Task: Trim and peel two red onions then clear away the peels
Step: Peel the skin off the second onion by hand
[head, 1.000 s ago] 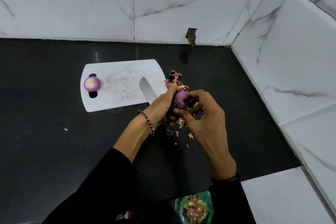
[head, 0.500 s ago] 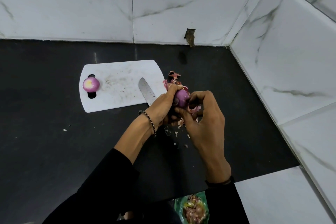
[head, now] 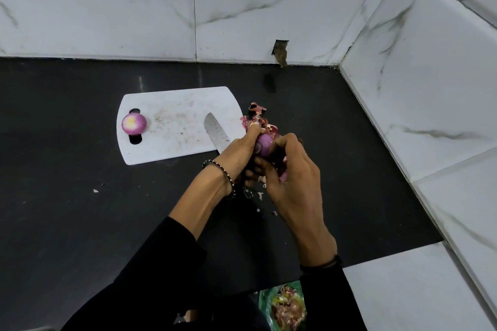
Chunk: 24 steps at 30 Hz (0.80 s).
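A kitchen: black counter [head: 67, 223], marble-tiled walls [head: 107, 8], cutting board [head: 174, 121].

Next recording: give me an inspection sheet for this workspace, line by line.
Surface: black counter, white cutting board lying on it.
Job's things: peeled onion on the board over its handle slot; second onion in both hands; knife blade on the board's right part.
Clutter: onion peels piled right of the board, scraps under the hands.
Hands: left hand and right hand both grip the second onion.
Cables: nothing seen.
Surroundings: marble-tiled walls in a corner; green bag of peels at the lower edge.
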{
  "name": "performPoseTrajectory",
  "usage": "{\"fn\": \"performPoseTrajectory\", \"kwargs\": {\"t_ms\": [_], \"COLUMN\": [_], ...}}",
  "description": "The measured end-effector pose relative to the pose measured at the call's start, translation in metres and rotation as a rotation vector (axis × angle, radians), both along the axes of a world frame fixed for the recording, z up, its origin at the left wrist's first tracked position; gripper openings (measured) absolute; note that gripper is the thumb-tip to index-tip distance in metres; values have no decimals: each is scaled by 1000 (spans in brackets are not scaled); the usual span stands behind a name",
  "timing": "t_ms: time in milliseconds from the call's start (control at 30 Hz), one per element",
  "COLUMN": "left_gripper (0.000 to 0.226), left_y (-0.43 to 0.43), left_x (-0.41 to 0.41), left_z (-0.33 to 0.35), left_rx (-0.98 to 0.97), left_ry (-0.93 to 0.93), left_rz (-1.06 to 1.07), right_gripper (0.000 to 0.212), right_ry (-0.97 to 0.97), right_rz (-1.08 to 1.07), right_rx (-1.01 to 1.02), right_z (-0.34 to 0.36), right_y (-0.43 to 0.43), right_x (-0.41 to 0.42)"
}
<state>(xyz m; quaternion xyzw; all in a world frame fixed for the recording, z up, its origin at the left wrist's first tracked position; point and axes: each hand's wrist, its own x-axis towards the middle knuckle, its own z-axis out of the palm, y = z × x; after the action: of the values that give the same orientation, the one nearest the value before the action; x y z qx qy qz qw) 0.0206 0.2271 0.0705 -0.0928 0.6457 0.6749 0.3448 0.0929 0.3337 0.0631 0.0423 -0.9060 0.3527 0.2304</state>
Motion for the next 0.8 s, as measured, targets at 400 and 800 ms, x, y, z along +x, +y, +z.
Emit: {"fn": "performPoseTrajectory", "kwargs": {"t_ms": [400,800], "left_gripper": [67,58], "left_y": [0,1], "left_x": [-2,-3], "left_z": [0,-4], "left_rx": [140,84], "left_ry": [-82,-16], "left_rz": [-88,-31], "right_gripper": [34,29], "right_ry": [0,-32], "right_rz": [-19,-15], "right_rx": [-171,-69], "right_z": [11,9], "right_y": [2,3], "right_x": [3,0]}}
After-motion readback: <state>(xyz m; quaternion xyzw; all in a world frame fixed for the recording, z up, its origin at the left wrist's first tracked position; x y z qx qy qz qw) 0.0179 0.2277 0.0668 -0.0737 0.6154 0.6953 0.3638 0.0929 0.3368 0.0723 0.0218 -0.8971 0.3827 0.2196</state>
